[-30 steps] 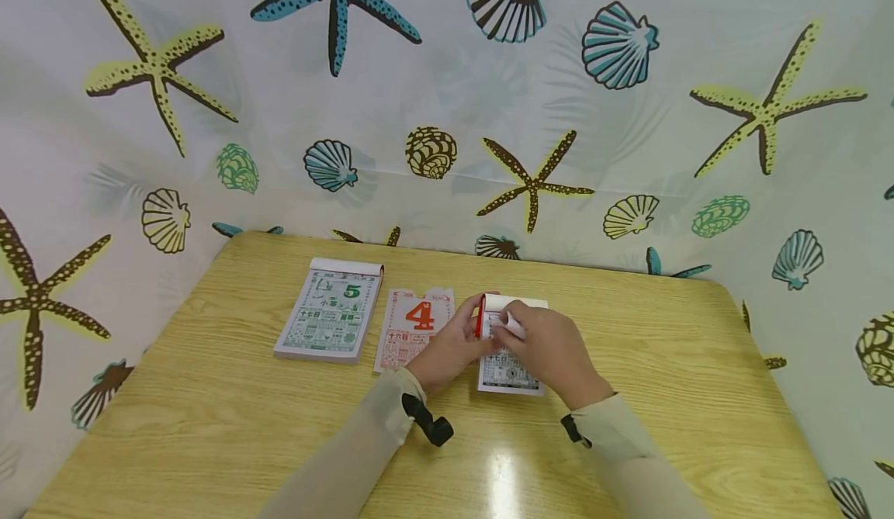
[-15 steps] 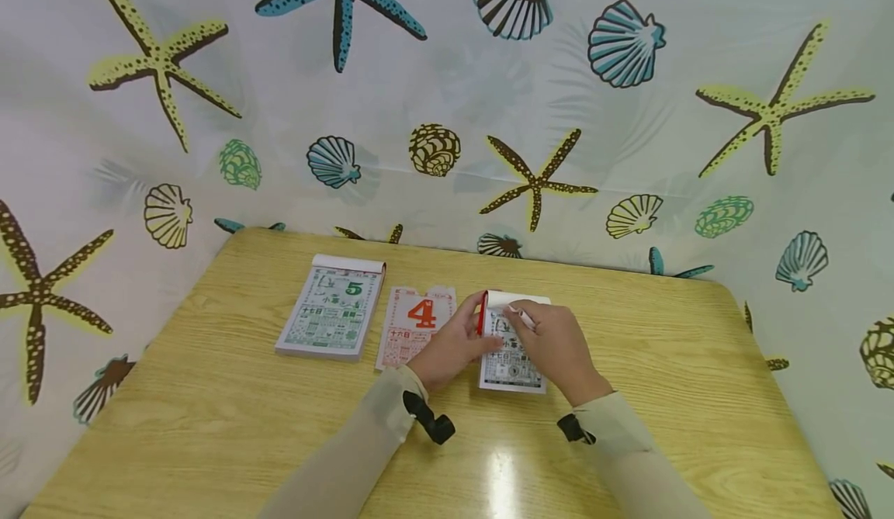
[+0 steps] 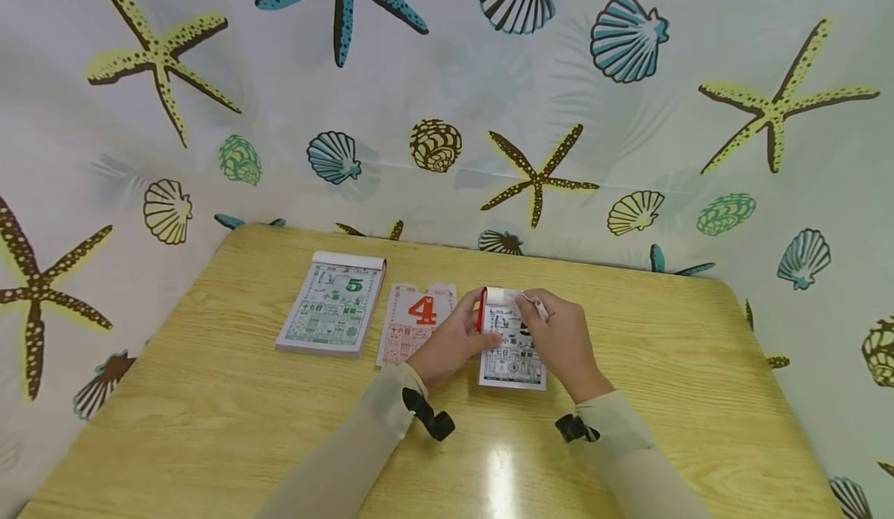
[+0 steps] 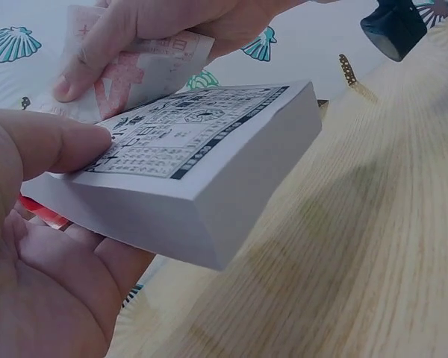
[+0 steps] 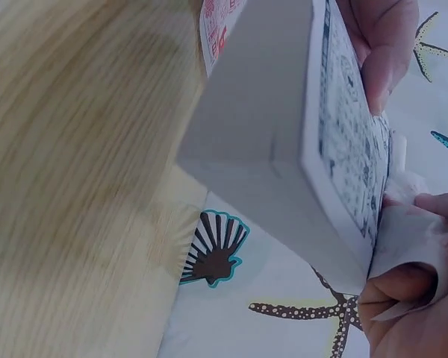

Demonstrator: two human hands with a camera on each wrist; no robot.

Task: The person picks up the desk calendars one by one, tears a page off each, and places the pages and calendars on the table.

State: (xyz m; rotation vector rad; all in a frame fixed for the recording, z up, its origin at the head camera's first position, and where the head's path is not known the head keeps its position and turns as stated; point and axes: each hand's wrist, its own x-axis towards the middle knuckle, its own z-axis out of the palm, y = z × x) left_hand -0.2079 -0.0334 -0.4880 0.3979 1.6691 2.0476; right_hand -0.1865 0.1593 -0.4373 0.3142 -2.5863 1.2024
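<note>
My left hand (image 3: 450,348) grips a thick tear-off calendar (image 3: 513,368) by its left side, thumb on the printed face and fingers underneath. The block is tilted above the table, with black print on its top page and a red backing along its left edge. Between the thumb and fingers of my right hand (image 3: 566,344), at the calendar's upper right, is a thin calendar sheet (image 4: 119,89) with red print. That sheet is bent and crumpled, lying close to the binding strip in the right wrist view. The right hand covers part of the calendar's upper right corner.
On the wooden table (image 3: 209,426) to the left lies another tear-off calendar (image 3: 328,309) with a green 5. A loose sheet (image 3: 405,321) with a red 4 and a ragged top lies beside it, partly behind my left hand. A patterned curtain (image 3: 391,100) encloses the back and sides.
My right hand has shifted right along the calendar's top with the red-printed sheet, uncovering more of the black-printed page. The left hand keeps its hold on the block.
</note>
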